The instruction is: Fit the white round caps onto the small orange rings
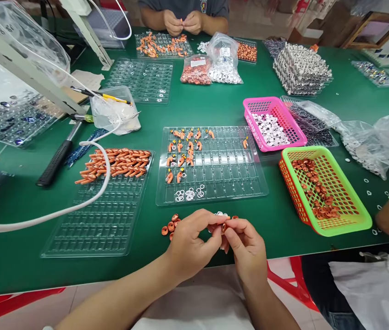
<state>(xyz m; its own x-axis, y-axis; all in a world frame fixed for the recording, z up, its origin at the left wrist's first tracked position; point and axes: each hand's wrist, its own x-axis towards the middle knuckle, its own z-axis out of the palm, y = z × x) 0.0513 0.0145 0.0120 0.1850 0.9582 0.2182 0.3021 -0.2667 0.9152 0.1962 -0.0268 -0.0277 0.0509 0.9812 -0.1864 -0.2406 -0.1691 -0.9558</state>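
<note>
Two white labels toward the table's (pixel 208 106) far edge, one label (pixel 197 63) on a bag of orange pieces (pixel 196 77), the other (pixel 225 52) on a bag of white pieces (pixel 225 74), both with print too small to read; equally illegible, a badge (pixel 203 5) on the dark shirt (pixel 174 4) of a co-worker. Close to the table's near edge, left hand (pixel 194 243) and right hand (pixel 249 250), thumbs and fingers narrowly pinched around a small copper-coloured piece (pixel 224 228), partly hidden by the fingertips. Beside the left hand, copper-coloured cups (pixel 171 226). Beyond the hands, a clear tray (pixel 229 178) with hooked orange parts (pixel 190 146) mostly along its left side and white rings (pixel 189 194) along its near edge. Leftward, a second tray (pixel 94 211), crossed by a white tube (pixel 60 212); beyond its left edge, a black-handled hammer (pixel 58 158). Rightward, a green basket (pixel 359 201) and, just beyond, a pink basket (pixel 301 130) of white discs (pixel 270 129).
</note>
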